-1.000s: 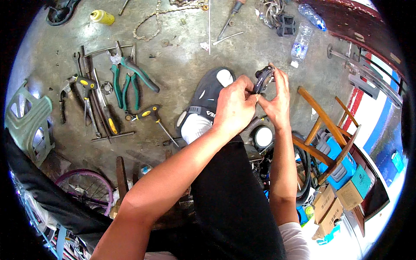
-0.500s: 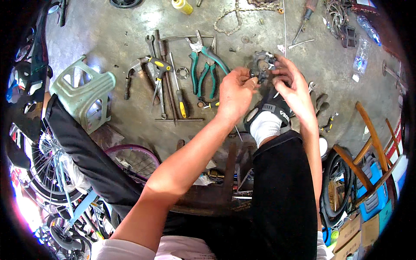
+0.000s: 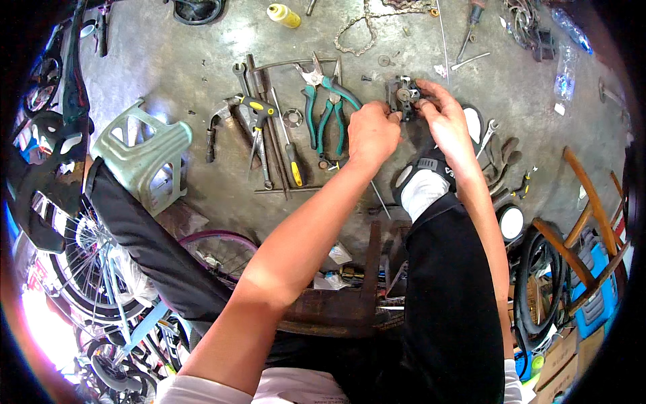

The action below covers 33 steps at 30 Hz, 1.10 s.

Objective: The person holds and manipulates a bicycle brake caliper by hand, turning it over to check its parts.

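A small black-and-silver mechanical part (image 3: 406,95) is held in both hands at upper middle, above my right foot. My left hand (image 3: 377,135) is closed at its lower left, fingertips partly hidden. My right hand (image 3: 445,124) grips its right side with bent fingers. Just left of it, green-handled pliers (image 3: 311,111) lie on the floor beside a hammer (image 3: 229,104), a yellow-and-black T-handled tool (image 3: 257,106), a screwdriver (image 3: 293,163) and wrenches (image 3: 241,73). My dark sandal (image 3: 431,163) with a white sock is below the hands.
A pale green plastic stool (image 3: 138,145) stands left. Bicycle wheels (image 3: 87,269) and frames fill the lower left. A chain (image 3: 356,37), yellow bottle (image 3: 284,17) and plastic bottles (image 3: 564,77) lie farther forward. At right are a wooden chair (image 3: 575,188), coiled tyres (image 3: 538,323) and cardboard boxes (image 3: 558,363).
The view has swung left, shifting the scene rightward. The held part has turned from edge-on to a broader face and now sits nearer the pliers, with both hands still on it.
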Each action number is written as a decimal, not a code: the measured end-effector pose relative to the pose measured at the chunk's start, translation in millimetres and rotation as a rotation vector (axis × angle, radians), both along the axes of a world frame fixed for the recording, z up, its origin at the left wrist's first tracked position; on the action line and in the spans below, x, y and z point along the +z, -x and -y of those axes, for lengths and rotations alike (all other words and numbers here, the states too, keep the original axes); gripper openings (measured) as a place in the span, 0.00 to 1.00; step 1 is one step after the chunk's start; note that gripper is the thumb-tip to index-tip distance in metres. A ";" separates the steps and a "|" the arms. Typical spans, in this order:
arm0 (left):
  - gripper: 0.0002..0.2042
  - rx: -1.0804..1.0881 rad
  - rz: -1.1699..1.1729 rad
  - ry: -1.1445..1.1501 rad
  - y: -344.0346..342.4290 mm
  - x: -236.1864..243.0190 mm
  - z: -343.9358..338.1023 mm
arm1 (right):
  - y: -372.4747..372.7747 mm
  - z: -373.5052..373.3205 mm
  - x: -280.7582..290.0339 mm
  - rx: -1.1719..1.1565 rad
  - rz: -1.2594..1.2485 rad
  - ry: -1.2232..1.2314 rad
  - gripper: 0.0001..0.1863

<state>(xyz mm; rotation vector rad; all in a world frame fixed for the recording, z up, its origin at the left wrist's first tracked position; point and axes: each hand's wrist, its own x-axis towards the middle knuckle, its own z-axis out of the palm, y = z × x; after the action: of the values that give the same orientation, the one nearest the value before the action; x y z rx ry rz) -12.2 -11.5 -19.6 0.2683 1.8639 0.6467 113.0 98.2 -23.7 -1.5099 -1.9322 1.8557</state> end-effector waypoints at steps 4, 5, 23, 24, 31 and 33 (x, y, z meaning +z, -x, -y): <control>0.15 -0.113 -0.113 0.003 -0.7 3.3 -0.7 | 1.6 6.9 4.0 0.010 0.041 -0.228 0.19; 0.15 -0.112 -0.086 0.010 1.9 5.7 -1.4 | 3.3 7.7 5.6 0.008 0.040 -0.236 0.19; 0.09 -0.283 -0.762 -0.244 68.9 12.2 -28.5 | -8.5 11.3 9.4 -0.326 -0.188 -0.226 0.18; 0.09 -0.327 -0.782 -0.273 70.8 9.7 -35.5 | -7.2 11.5 11.3 -0.345 -0.203 -0.211 0.18; 0.10 -0.618 -0.849 -0.248 68.2 -3.6 -64.2 | -8.4 11.0 17.1 -0.428 -0.279 -0.119 0.17; 0.09 -0.662 -0.864 -0.209 67.2 -6.9 -64.5 | -8.3 11.4 17.0 -0.447 -0.303 -0.090 0.16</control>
<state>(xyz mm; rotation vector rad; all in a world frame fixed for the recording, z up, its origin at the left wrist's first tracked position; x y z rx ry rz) -79.4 52.9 -26.5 1.4111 2.2973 0.2559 121.3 86.8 -6.7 -1.3921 -1.3881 1.6587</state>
